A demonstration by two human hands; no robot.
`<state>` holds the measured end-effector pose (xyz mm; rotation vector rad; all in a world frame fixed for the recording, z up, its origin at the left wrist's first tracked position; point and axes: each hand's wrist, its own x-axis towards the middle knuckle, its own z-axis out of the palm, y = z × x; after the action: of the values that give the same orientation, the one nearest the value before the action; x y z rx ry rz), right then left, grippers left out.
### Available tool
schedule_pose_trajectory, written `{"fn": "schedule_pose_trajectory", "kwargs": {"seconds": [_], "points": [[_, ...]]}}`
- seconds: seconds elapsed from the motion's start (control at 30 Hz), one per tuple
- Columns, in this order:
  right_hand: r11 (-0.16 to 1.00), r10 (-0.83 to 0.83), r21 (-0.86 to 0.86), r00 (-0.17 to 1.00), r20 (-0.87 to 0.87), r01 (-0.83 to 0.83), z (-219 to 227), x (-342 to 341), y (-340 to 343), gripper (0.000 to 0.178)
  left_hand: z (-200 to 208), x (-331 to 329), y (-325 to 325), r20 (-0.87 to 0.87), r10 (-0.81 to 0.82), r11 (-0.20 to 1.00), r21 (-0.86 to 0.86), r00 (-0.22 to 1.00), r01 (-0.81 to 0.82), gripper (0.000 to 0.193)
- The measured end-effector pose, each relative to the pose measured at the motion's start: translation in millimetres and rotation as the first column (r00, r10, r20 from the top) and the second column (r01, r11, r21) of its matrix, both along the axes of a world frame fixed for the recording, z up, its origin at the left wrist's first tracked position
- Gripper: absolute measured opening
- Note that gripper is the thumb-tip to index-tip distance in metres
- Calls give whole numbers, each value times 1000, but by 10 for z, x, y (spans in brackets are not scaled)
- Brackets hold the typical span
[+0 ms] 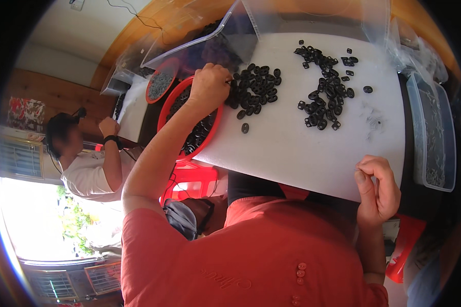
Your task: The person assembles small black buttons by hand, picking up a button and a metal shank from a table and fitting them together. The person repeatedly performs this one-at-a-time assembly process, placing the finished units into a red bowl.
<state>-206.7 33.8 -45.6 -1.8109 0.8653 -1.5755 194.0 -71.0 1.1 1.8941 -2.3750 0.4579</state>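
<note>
Red basin (175,95): sat at the tabletop's (287,148) nine o'clock, full of black pieces; the left forearm crossed over it, so a bump could have spilled some.
Left hand (210,84): was at the basin's one o'clock, fingers curled downward, a dark piece (229,82) showing by their tips; whether they gripped it could not be told. A loose pinch might have dropped it.
Left black pile (261,82): lay at ten o'clock, where a dragging wrist could have scattered it.
Right black pile (334,91): straggled at one o'clock; a wide sweep might have merged both piles.
Thin dark bits (378,122): lay at three o'clock, light enough, probably, to be brushed astray.
Right hand (379,192): hung near half past four, fingers curled toward the thumb; anything hidden inside could not be told, and slipping there might have sent it over the edge.
</note>
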Motion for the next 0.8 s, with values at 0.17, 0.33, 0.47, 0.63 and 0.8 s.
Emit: {"fn": "schedule_pose_trajectory", "kwargs": {"seconds": [0.17,0.33,0.47,0.63,0.8], "points": [[1000,-7,5,1000,-4,7,4,14,-1,11,-13,-9,11,-198,-41,999,-27,979,37,20],[999,-33,-8,999,-37,33,9,33,1,11,25,-100,109,-333,-165,981,-155,928,119,20],[999,-37,-4,999,-22,37,0,41,10,11,303,-157,423,-459,-198,969,-224,866,103,20],[999,-44,6,999,9,44,-15,43,17,11,431,143,915,-549,-51,991,-129,834,-24,18],[998,-55,-16,998,3,55,-29,48,3,11,338,94,1122,-250,-83,966,-258,965,16,20]]}}
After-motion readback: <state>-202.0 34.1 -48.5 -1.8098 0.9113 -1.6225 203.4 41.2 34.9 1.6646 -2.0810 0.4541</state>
